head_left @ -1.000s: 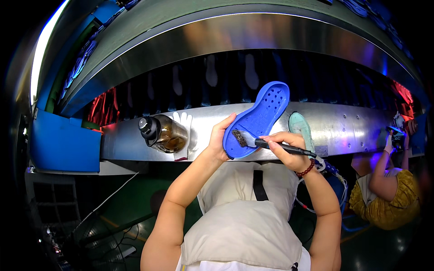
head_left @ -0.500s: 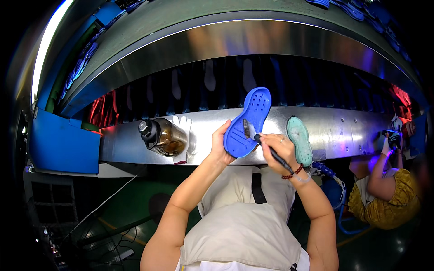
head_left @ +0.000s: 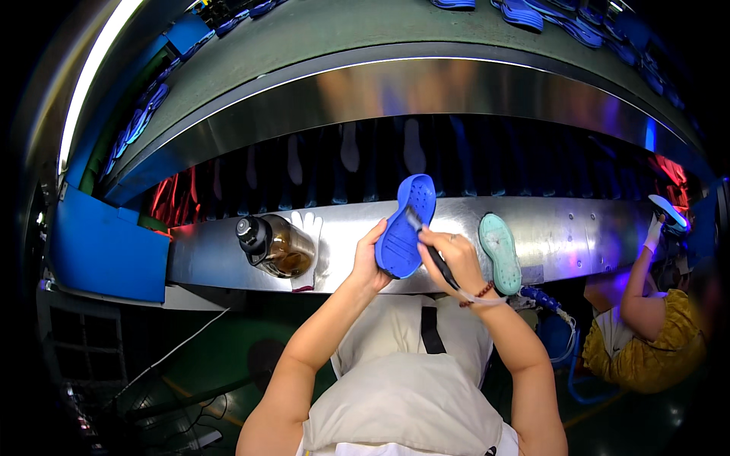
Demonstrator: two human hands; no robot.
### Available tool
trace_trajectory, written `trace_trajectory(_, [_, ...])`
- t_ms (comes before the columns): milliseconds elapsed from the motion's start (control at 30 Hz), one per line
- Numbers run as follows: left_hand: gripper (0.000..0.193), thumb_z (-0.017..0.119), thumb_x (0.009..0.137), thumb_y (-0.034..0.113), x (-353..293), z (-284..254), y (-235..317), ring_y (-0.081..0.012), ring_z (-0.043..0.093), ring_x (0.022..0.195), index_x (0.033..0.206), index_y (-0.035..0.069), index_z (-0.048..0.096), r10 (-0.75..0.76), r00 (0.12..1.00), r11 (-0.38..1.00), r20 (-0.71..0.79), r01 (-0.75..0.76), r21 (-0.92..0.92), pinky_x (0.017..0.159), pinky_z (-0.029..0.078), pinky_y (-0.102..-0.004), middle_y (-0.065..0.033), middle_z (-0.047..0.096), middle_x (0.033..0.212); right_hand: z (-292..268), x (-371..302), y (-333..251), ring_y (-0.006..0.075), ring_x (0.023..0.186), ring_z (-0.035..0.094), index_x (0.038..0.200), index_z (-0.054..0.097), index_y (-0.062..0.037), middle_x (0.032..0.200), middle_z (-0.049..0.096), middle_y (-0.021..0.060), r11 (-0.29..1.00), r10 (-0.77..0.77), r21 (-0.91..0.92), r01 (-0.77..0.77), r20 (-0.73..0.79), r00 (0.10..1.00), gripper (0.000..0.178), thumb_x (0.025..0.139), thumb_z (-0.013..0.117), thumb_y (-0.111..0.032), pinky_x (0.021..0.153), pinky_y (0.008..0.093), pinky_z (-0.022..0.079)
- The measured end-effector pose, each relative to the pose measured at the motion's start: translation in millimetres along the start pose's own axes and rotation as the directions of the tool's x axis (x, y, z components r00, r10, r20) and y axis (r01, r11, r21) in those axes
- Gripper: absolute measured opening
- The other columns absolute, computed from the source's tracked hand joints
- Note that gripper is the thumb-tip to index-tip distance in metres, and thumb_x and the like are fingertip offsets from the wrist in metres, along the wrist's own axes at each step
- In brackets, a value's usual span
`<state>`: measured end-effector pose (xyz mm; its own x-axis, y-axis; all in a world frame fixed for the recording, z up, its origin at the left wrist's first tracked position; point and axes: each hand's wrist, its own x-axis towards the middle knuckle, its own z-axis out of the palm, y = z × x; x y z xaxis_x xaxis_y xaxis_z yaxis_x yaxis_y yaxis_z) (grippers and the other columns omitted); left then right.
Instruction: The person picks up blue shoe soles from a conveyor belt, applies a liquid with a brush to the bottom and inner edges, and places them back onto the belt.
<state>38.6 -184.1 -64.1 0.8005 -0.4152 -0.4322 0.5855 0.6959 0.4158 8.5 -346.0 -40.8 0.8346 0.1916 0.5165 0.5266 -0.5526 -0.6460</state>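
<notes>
A blue shoe sole (head_left: 401, 242) with holes toward its far end is tilted upright above the metal ledge. My left hand (head_left: 369, 257) is closed on its left edge near the heel end. In my right hand (head_left: 455, 261) is a brush (head_left: 443, 269) with a dark handle, gripped like a pen. The brush's bristles meet the inner face of the sole around its middle. To the right of my right hand lies a pale green shoe sole (head_left: 500, 253), flat on the ledge.
A brown-tinted bottle (head_left: 285, 247) with a black cap stands at left on the metal ledge (head_left: 346, 228), beside a white glove (head_left: 307, 225). Beyond runs a green conveyor (head_left: 365, 30) carrying blue soles. At far right a co-worker in a yellow top (head_left: 650, 353) holds a sole.
The blue sole has turned more side-on, and the brush has moved up from its lower part toward its middle. At right, the co-worker's gloved hand has risen with a sole.
</notes>
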Motion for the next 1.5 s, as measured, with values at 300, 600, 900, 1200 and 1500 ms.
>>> trace_trajectory(300, [0.056, 0.033, 0.088, 0.031, -60.4, 27.2, 51.4, -0.0262, 0.048, 0.111, 0.133, 0.0, 0.024, 0.116, 0.856, 0.967, 0.504, -0.214, 0.141, 0.092, 0.04, -0.0399, -0.0152, 0.039, 0.129, -77.0, -20.6, 8.9, 0.0282, 0.09, 0.057, 0.099, 0.05, 0.0022, 0.1, 0.057, 0.0202, 0.308, 0.215, 0.943, -0.13, 0.064, 0.974, 0.024, 0.083, 0.051, -0.016, 0.082, 0.038, 0.045])
trace_trajectory(600, [0.062, 0.023, 0.087, 0.044, -76.0, 83.0, 253.7, -0.0358, 0.036, 0.119, 0.129, 0.0, 0.029, 0.613, 0.513, 0.773, 0.601, -0.547, -0.321, 0.096, 0.028, -0.0579, -0.0203, 0.035, 0.13, -53.3, -44.6, 32.9, 0.0175, 0.09, 0.055, 0.102, 0.052, -0.0012, 0.105, 0.056, 0.0136, 0.177, 0.615, 0.952, -0.251, 0.092, 0.783, 0.021, 0.087, 0.048, -0.015, 0.073, 0.0266, 0.045])
trace_trajectory(900, [0.08, 0.012, 0.084, 0.062, -39.0, 104.4, 209.8, -0.0323, 0.054, 0.098, 0.126, -0.002, 0.036, 0.217, 0.649, 0.967, 0.73, -0.243, -0.071, 0.084, 0.043, -0.0458, -0.0215, 0.049, 0.116, -44.7, -52.8, 38.3, 0.0172, 0.088, 0.055, 0.101, 0.052, -0.0025, 0.102, 0.058, 0.0116, 0.126, 0.663, 0.958, -0.256, 0.111, 0.74, 0.02, 0.088, 0.048, -0.017, 0.068, 0.0264, 0.043])
trace_trajectory(1200, [0.046, 0.023, 0.094, 0.04, -8.4, 159.3, 152.7, -0.0182, 0.057, 0.079, 0.089, 0.004, 0.05, 0.114, 0.795, 0.803, 0.596, -0.427, 0.416, 0.068, 0.053, -0.0346, -0.0129, 0.056, 0.093, -47.2, -63.4, 59.8, 0.0187, 0.086, 0.058, 0.098, 0.054, -0.0042, 0.098, 0.059, 0.0097, 0.094, 0.729, 0.957, -0.273, 0.12, 0.674, 0.018, 0.086, 0.049, -0.017, 0.066, 0.0268, 0.044])
trace_trajectory(1500, [0.034, 0.056, 0.083, 0.035, 98.7, 277.7, 152.7, -0.0054, 0.045, 0.049, 0.068, 0.004, 0.053, 0.379, 0.698, 0.042, 0.608, -0.669, 0.742, 0.047, 0.039, -0.0201, 0.0011, 0.048, 0.056, -46.5, -78.2, 81.8, 0.0222, 0.087, 0.058, 0.098, 0.053, -0.0037, 0.1, 0.059, 0.0133, 0.033, 0.795, 0.968, -0.248, 0.125, 0.594, 0.017, 0.086, 0.048, -0.015, 0.067, 0.0292, 0.045])
